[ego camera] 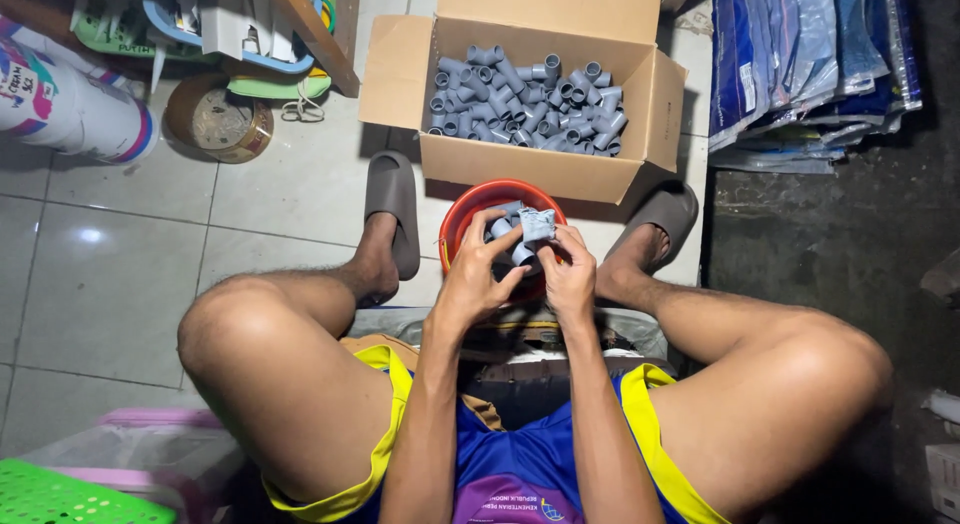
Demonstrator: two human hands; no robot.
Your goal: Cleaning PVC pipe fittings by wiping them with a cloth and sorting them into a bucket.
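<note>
While both hands work over the red basin [462, 206], a grey pipe fitting [537, 224] sits pinched between them, at the centre of the view. Right hand [570, 274] has its grip pressed on the fitting from 5 o'clock, thumb and fingers closed on it. Left hand [472, 276] grips from 7 o'clock, fingers curled onto grey pieces just beside it; whether that is the same fitting or a second one, cannot tell. Step in hand looks like joining or sorting fittings; a next move would call for a firm two-handed twist or push, judging by the hold. Fitting looks short, matte grey, plastic, elbow-like. At 12 o'clock an open cardboard box [520, 169] full of like grey fittings [525, 104]. Tiled floor [110, 274] below, sandals [392, 199] either side.
</note>
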